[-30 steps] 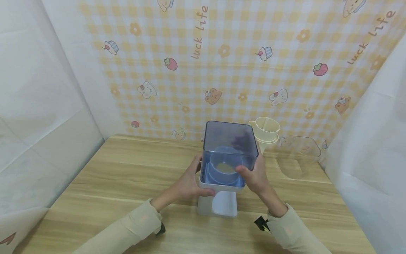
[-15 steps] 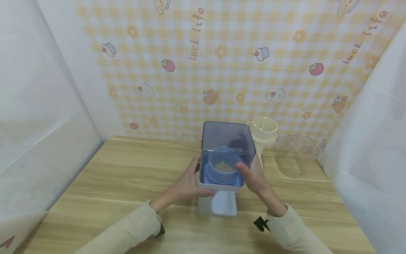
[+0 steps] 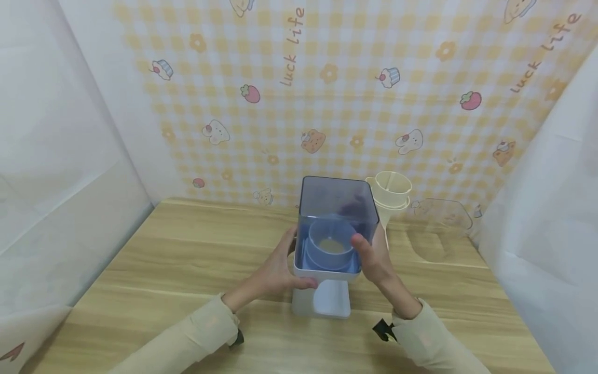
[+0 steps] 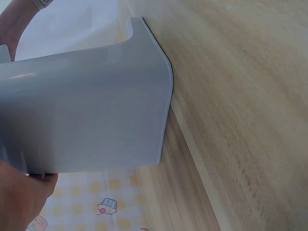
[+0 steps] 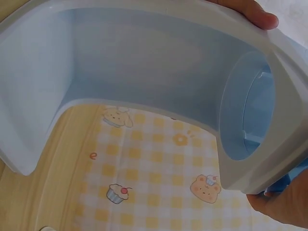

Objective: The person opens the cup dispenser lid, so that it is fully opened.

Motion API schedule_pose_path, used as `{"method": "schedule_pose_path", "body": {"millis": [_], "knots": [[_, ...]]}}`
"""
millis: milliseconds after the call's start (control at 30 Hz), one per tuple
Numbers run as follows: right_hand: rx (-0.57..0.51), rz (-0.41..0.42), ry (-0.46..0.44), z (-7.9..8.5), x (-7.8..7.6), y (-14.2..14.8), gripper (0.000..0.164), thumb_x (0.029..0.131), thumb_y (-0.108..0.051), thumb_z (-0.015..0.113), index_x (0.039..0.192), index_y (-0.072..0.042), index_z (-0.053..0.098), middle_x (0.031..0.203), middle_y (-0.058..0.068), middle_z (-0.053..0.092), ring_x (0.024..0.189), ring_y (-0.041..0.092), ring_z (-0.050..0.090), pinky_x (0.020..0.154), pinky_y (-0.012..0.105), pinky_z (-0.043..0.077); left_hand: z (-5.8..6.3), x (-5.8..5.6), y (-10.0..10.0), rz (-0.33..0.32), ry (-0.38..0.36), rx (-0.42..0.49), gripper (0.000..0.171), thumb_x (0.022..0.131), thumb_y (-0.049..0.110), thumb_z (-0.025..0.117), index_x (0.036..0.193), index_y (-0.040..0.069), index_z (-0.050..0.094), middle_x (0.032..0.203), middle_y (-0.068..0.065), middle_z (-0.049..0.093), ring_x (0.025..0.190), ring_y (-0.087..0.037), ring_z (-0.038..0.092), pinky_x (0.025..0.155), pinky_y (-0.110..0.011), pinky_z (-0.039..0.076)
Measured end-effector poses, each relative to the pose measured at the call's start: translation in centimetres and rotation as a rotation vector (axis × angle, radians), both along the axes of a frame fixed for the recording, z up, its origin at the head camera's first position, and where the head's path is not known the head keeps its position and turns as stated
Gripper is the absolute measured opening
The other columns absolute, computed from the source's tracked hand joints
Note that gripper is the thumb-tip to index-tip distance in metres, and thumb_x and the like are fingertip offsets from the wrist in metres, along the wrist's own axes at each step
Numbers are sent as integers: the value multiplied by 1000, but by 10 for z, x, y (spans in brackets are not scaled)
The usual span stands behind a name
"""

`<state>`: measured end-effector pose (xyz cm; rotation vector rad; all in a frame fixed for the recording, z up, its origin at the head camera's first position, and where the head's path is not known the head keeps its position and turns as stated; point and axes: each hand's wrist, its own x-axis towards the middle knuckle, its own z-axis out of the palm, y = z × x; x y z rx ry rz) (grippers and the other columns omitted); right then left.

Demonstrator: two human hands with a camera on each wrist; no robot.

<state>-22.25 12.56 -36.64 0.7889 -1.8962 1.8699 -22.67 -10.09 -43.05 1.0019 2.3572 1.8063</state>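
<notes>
A white C-shaped dispenser stand (image 5: 144,53) stands on the wooden table. On its top sits a square see-through bin (image 3: 336,200), smoky above and blue below, with a round collar (image 3: 331,244) inside. My left hand (image 3: 276,267) grips the left side of the dispenser's upper part, thumb along the front lip. My right hand (image 3: 377,254) holds the right side of the bin, thumb over its front corner and fingers behind. In the right wrist view, a round opening (image 5: 248,106) shows in the stand's upper arm. The left wrist view shows its plain side wall (image 4: 86,110).
Behind the dispenser on the right stands a cream cup-shaped piece (image 3: 392,189) with a ring and a long stem. Farther right lies a clear plastic piece (image 3: 432,244) near the table's back edge. A checked cloth (image 3: 261,114) hangs behind, with white sheets (image 3: 42,130) at the sides.
My right thumb has shifted slightly up along the bin's corner. The dispenser and my left hand stay nearly where they were; the head view sways a little.
</notes>
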Motion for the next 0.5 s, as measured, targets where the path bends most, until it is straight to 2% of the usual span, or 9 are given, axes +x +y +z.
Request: {"method": "schedule_pose_path", "body": {"millis": [200, 500], "knots": [[-9, 29, 39, -1, -3, -1, 86, 81, -75, 62, 138, -13, 47, 121, 2, 59, 109, 15, 57, 95, 24, 47, -2, -1, 0, 0, -13, -1, 114, 64, 47, 92, 153, 33, 23, 150, 4, 38, 137, -22, 42, 116, -51, 36], [-56, 1, 138, -7, -7, 0, 82, 81, -71, 65, 135, -12, 50, 117, -3, 63, 106, 12, 59, 94, 23, 47, -3, -1, 1, -7, -27, 19, 112, 64, 47, 92, 152, 30, 24, 146, 1, 42, 131, -22, 46, 113, -49, 39]]}}
